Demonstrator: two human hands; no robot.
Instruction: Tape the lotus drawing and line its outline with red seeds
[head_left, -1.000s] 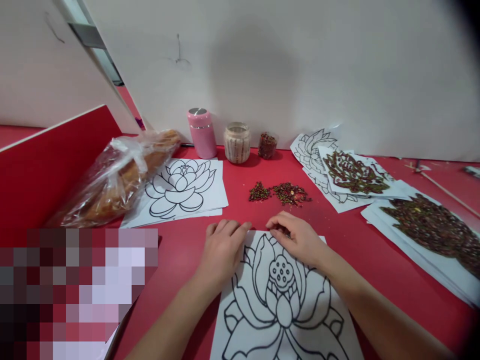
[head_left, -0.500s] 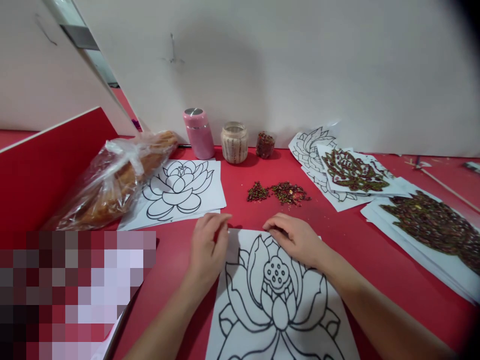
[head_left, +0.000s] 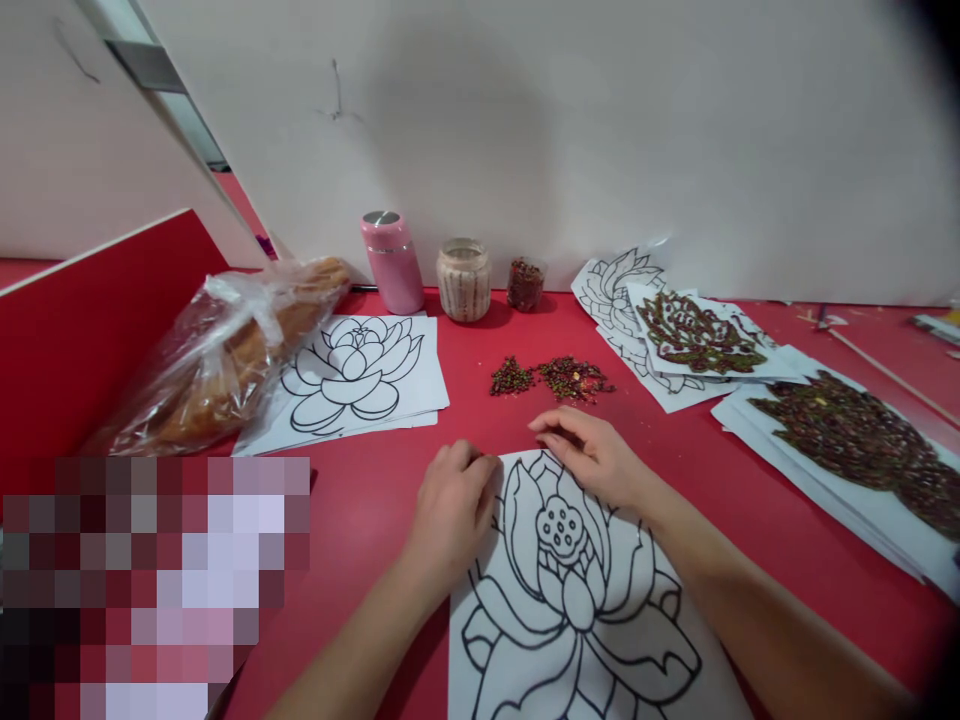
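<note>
A white sheet with a black lotus outline, the lotus drawing (head_left: 577,600), lies before me on the red table. My left hand (head_left: 457,505) is at its upper left corner, fingers curled and thumb against the sheet's edge. Over the top right part of the page rests my right hand (head_left: 589,450), its fingers loosely bent with a small gap to the thumb and nothing visible between them. Just beyond the sheet sit a small pile of green beans (head_left: 512,376) and a pile of mixed red and green beans (head_left: 574,378).
At the back stand a pink flask (head_left: 393,265), a glass jar (head_left: 463,282) and a small cup of dark red beans (head_left: 526,284). Bagged bread (head_left: 225,375) overlaps a flower drawing (head_left: 360,375) on the left. Bean-covered pictures (head_left: 847,430) lie on the right.
The lotus drawing has shifted right and turned slightly. My left hand has moved right with its corner, its fingers more curled; my right hand has stayed near the top edge.
</note>
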